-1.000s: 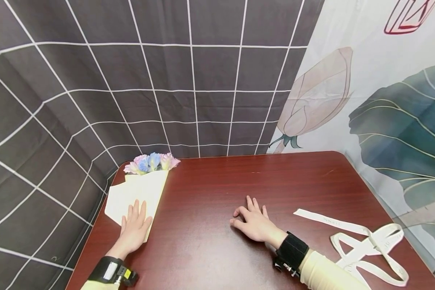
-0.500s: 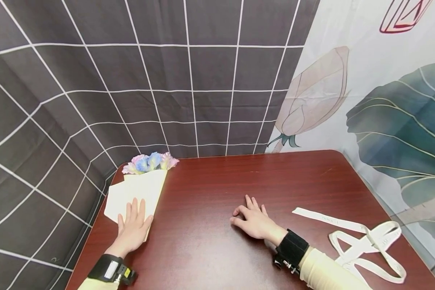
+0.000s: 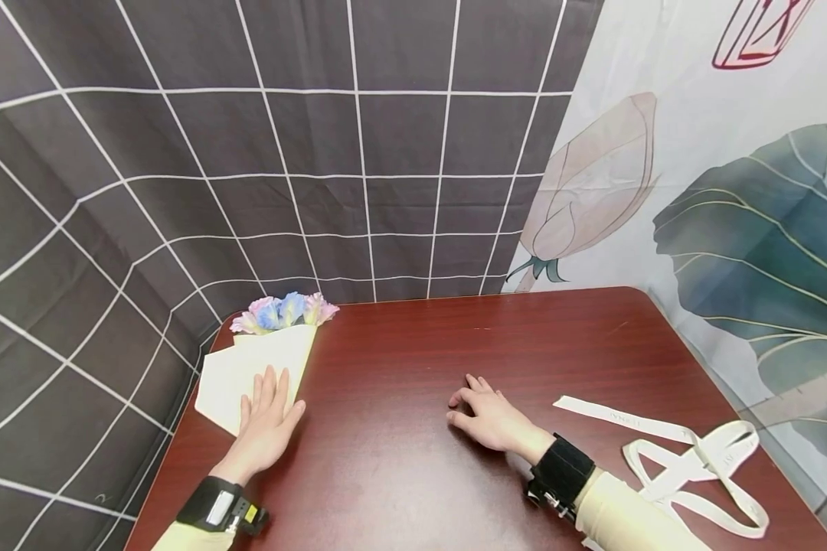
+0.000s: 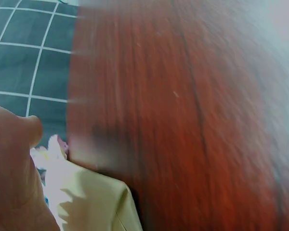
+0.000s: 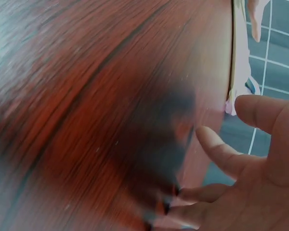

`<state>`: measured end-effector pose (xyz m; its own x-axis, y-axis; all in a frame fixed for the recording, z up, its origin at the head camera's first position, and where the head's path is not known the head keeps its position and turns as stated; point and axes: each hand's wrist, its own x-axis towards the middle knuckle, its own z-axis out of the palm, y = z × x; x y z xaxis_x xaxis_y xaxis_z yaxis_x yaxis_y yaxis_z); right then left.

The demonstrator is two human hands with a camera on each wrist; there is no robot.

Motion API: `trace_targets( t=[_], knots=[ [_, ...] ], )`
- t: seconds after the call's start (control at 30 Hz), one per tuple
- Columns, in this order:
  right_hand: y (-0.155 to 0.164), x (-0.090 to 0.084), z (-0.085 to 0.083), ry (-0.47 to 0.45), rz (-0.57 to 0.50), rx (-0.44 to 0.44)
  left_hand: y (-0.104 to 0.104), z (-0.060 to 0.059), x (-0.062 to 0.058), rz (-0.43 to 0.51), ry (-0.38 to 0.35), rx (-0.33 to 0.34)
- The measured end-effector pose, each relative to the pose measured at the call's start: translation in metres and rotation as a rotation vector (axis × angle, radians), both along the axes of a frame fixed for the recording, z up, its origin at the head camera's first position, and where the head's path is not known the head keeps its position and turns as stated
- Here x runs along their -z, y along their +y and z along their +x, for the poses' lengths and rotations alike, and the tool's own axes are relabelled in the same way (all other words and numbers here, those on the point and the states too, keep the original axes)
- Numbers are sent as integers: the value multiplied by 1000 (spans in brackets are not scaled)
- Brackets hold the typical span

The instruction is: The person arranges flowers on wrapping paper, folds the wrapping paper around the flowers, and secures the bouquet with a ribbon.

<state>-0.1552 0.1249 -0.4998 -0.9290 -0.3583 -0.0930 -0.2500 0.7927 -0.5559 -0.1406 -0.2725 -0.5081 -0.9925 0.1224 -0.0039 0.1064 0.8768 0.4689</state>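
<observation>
A bouquet wrapped in cream paper lies at the table's left side, its pink and blue flowers toward the back edge. My left hand is over the lower part of the wrapping with fingers straight; whether it touches the paper I cannot tell. In the left wrist view the paper shows beside the thumb. My right hand is low over the middle of the table, fingers loosely bent, holding nothing. To its right lies a loosely looped white ribbon with faint printing.
The dark red wooden table has rounded back corners. A dark curtain with white grid lines hangs behind and to the left. At the right is a white cloth printed with a bud and a large leaf.
My left hand has shifted a little to the right and forward over the wrapping. The right hand has moved slightly right, its fingers a bit more bent. Bouquet and ribbon lie as before.
</observation>
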Motion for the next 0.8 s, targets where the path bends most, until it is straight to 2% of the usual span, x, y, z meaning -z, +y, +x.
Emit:
trace_targets(
  t=[0.2,0.4,0.57,0.8],
  knots=[
    [29,-2,-3,129,-70,-9,17,-8,-4,110,47,66],
    [87,-14,1,213,29,104,35,-15,-7,156,140,89],
    [149,-34,13,159,163,192,52,-20,-15,210,188,122],
    [236,-44,44,-33,306,241,75,-28,-18,231,150,196]
  ],
)
